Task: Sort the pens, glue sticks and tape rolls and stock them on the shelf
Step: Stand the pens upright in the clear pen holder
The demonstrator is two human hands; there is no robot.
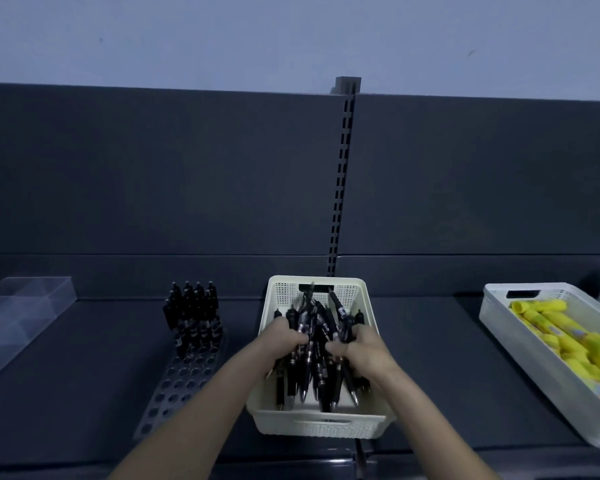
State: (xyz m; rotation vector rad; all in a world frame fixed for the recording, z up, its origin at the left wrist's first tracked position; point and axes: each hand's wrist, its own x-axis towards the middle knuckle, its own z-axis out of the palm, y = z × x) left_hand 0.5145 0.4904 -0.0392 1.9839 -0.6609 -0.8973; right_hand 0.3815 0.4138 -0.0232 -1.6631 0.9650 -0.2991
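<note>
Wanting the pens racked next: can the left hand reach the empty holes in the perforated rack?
Probably yes. The left hand grips pens in the cream basket; the rack lies just left, its near holes bare, nothing between.

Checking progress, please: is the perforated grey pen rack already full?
No; upright black pens fill only the far rows of the perforated grey rack.

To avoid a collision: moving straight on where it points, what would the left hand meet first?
The left hand grips the black pens; beyond them, probably the far wall of the cream plastic basket.
</note>
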